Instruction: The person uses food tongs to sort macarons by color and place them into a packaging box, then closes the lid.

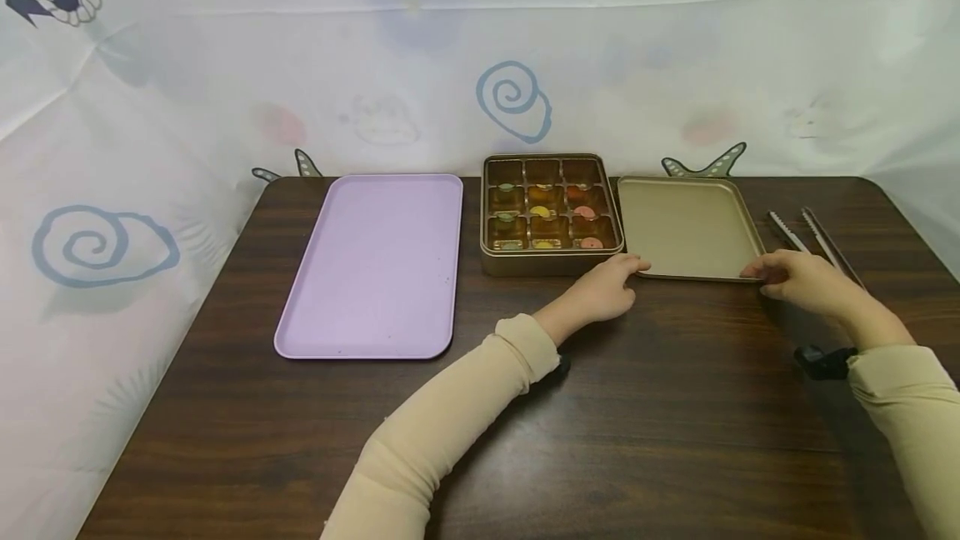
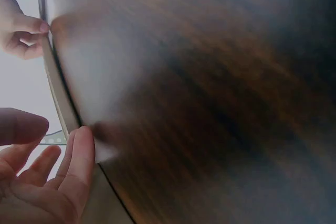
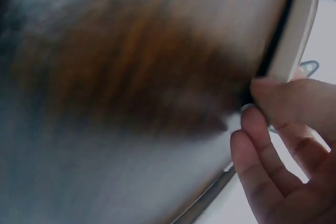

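Observation:
A square gold tin lid (image 1: 686, 227) lies with its raised rim up, right of a gold tin (image 1: 551, 215). At the lid's near left corner, my left hand (image 1: 603, 288) touches the rim with extended fingers, overlapping the tin's corner in the head view. In the left wrist view its fingers (image 2: 81, 161) are fairly straight at the edge. My right hand (image 1: 813, 283) pinches the near right corner, its fingertips (image 3: 262, 90) at the rim in the right wrist view. Inside the tin, a divided tray holds green, yellow and reddish pieces (image 1: 585, 212).
Metal tongs (image 1: 825, 240) lie beyond my right hand, near the table's right side. A lilac rectangular tray (image 1: 375, 265) is left of the tin. Behind the dark wooden table (image 1: 637, 440) hangs a patterned white cloth (image 1: 420, 90).

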Demonstrator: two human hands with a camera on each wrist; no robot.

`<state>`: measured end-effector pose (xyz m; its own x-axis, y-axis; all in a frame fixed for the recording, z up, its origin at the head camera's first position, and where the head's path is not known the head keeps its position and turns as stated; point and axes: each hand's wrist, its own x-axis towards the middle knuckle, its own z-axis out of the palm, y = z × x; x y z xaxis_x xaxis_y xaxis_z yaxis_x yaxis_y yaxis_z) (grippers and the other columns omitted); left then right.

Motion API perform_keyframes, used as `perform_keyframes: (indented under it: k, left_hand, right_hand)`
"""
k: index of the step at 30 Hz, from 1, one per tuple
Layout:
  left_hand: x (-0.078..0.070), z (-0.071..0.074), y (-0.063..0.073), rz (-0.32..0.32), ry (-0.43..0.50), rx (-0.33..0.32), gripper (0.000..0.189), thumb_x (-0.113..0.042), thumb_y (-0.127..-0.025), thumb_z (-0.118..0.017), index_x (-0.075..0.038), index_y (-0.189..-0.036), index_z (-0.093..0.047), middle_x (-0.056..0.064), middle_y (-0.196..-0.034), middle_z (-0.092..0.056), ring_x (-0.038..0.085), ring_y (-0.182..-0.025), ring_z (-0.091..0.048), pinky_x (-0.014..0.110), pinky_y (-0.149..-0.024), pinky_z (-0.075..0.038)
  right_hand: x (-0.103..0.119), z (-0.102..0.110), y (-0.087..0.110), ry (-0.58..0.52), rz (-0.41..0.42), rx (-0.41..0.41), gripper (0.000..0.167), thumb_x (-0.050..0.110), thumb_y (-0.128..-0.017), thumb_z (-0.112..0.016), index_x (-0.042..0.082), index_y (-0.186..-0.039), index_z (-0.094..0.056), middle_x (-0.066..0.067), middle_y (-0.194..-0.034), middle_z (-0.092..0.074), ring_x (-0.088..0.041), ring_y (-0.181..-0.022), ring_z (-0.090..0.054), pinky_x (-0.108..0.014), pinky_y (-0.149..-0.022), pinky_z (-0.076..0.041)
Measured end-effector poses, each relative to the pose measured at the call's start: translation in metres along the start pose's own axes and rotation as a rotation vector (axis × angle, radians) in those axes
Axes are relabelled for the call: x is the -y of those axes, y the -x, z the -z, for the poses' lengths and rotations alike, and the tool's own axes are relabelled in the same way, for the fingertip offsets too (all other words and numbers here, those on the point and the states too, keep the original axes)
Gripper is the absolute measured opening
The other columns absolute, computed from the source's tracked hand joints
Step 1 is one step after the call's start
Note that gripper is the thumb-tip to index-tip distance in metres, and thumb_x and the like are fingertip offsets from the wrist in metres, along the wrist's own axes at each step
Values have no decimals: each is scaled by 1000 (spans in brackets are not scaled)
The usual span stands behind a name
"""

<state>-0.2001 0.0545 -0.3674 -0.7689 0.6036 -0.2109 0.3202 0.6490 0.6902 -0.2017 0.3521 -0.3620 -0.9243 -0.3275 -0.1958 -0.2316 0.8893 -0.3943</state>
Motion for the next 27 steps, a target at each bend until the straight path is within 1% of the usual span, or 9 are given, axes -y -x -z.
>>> perform_keyframes:
  k: [2, 4, 8, 15, 17, 21, 23, 25, 27]
  left_hand:
    - [0, -1, -1, 1, -5, 8, 54, 1, -95, -40, -14, -147, -37, 4, -157, -30, 18, -145, -28, 28, -113, -35]
    - [0, -1, -2, -8, -1, 18, 56, 3, -94, -39, -13, -147, -36, 4, -157, -29, 18, -146, -27, 28, -114, -35]
    - [-1, 0, -2, -37, -7, 46, 59, 6, -92, -37, -13, -148, -36, 5, -157, -29, 18, -146, -27, 27, -116, -32]
    - [-4, 2, 0, -56, -49, 66, 59, 8, -91, -37, -13, -146, -38, 4, -157, -29, 18, -145, -28, 24, -114, -33]
    - [-5, 3, 0, -69, -43, 54, 58, 8, -91, -38, -12, -145, -40, 4, -156, -31, 18, -145, -29, 23, -112, -35]
    - [-6, 4, 2, -103, 2, 11, 57, 9, -90, -40, -13, -143, -44, 7, -152, -35, 18, -140, -36, 18, -98, -39]
    - [-8, 6, 4, -127, 8, -14, 56, 10, -89, -42, -13, -140, -47, 7, -148, -40, 17, -137, -40, 16, -89, -38]
    - [-10, 9, 6, -159, 13, -42, 53, 10, -89, -44, -13, -136, -51, 7, -142, -46, 17, -132, -44, 17, -84, -36]
    - [-11, 14, 9, -199, 14, -77, 48, 9, -88, -48, -12, -132, -55, 6, -135, -52, 17, -128, -47, 16, -88, -36]
  right_hand:
    - [-2, 0, 1, 10, -10, -15, 17, 0, -83, -64, -2, -100, -67, -18, -94, -67, -6, -80, -59, -42, -73, -50]
    - [-3, 0, 4, 9, -27, -30, 11, 5, -83, -68, 2, -94, -68, -9, -88, -68, 8, -74, -49, -32, -69, -48]
    - [-6, 2, 14, -33, -45, -76, 10, 11, -85, -69, 5, -93, -68, 3, -84, -63, 14, -71, -45, -20, -62, -44]
    - [-6, 7, 30, -88, -56, -239, 9, 15, -88, -68, 8, -94, -68, 22, -82, -54, 16, -73, -43, -14, -59, -40]
    - [-3, 10, 32, -87, -42, -306, 8, 13, -87, -68, 7, -93, -68, 28, -83, -49, 18, -76, -39, -18, -66, -42]
    - [5, 17, 35, -58, 31, -462, 6, 3, -82, -70, 2, -88, -68, 41, -87, -38, 24, -89, -29, -46, -85, -42]
    - [10, 22, 37, -46, 75, -540, 8, -3, -80, -70, -1, -86, -67, 46, -92, -35, 27, -98, -26, -46, -97, -40]
    - [16, 26, 39, -63, 144, -615, 9, 2, -83, -68, -6, -87, -66, 47, -97, -36, 28, -104, -27, -23, -106, -36]
    - [20, 31, 40, -103, 234, -690, 23, 19, -86, -63, -4, -89, -69, 46, -104, -40, 27, -107, -34, -1, -98, -30]
